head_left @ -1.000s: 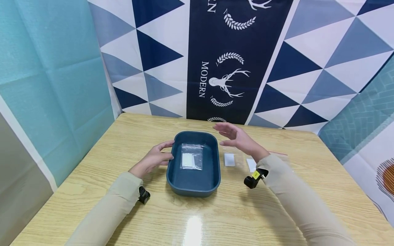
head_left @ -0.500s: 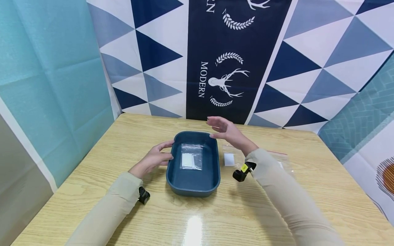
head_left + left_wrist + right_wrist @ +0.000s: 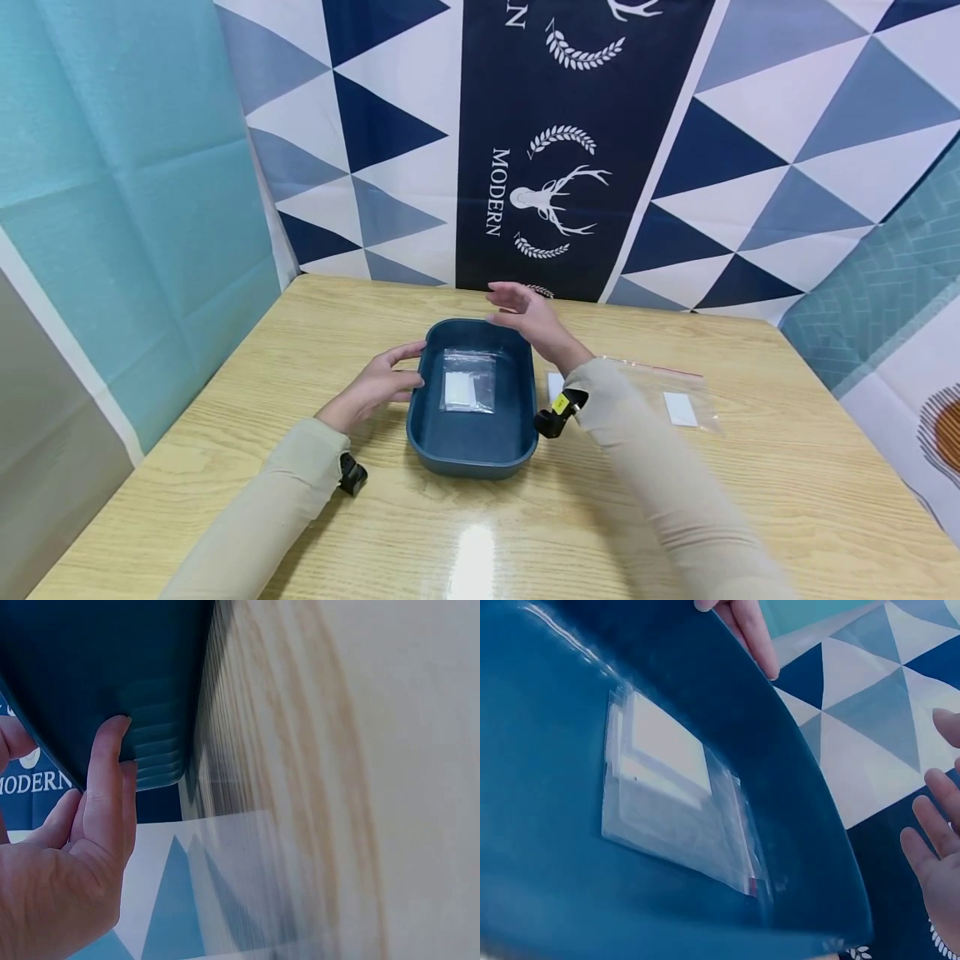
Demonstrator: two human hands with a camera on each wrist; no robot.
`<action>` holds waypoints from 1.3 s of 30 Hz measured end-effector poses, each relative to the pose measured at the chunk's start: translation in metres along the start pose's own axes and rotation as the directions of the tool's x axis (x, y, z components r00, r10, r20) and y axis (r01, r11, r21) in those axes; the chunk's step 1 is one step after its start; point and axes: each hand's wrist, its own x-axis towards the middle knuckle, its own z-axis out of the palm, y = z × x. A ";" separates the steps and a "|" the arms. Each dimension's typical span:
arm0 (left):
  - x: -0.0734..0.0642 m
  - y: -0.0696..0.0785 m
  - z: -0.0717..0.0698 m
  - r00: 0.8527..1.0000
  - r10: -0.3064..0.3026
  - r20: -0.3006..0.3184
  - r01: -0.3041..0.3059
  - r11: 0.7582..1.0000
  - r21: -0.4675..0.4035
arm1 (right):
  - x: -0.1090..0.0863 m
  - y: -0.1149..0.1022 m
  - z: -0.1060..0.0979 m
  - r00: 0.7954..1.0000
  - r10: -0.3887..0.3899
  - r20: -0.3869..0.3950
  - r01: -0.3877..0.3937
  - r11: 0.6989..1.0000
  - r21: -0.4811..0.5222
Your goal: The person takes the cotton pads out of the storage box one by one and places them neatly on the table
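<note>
Small clear zip bags [image 3: 480,396] with white pieces inside lie flat, overlapping, on the floor of a deep blue tray [image 3: 472,442]; at least two seem to be stacked, though I cannot count them surely. Their seal edges face the tray's far end, away from me. The tray, a rounded rectangle, stands in the middle of the worktop [image 3: 360,542]. My left hand [image 3: 378,383] is at its left side, unclenched, the fingers extended and touching the outer wall and rim without wrapping round it, as if to steady it. My right hand [image 3: 532,321] hovers by the far right corner, holding nothing, its fingers loosely spread and, in the right wrist view, apart from the tray wall. On the worktop to the right lies a clear bag with a red seal line and a white piece [image 3: 680,408] in it; nearer the tray another white piece [image 3: 555,384] shows, partly hidden by my right sleeve [image 3: 637,450]. I judge the work part done: some bags are already in the tray, while the ones on the right are outside it. Behind the worktop hangs a cloth [image 3: 397,192] of blue, grey and white triangles, with a dark deer-head panel.
</note>
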 end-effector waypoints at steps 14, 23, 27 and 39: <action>0.001 0.000 0.000 1.000 -0.003 -0.003 0.003 1.000 -0.007 | 0.009 0.014 0.029 0.996 0.061 -0.072 -0.064 0.997 -0.043; 0.000 0.000 0.000 1.000 -0.006 -0.002 0.006 1.000 -0.013 | 0.007 0.018 0.045 0.992 0.094 0.086 -0.071 0.969 -0.238; 0.001 0.000 0.002 1.000 -0.011 0.013 0.011 1.000 -0.023 | 0.004 0.020 0.046 0.973 0.159 0.165 -0.096 0.937 -0.337; -0.002 0.002 0.002 1.000 -0.014 0.002 0.014 1.000 -0.021 | 0.002 0.024 0.044 0.902 0.299 0.312 -0.129 0.875 -0.467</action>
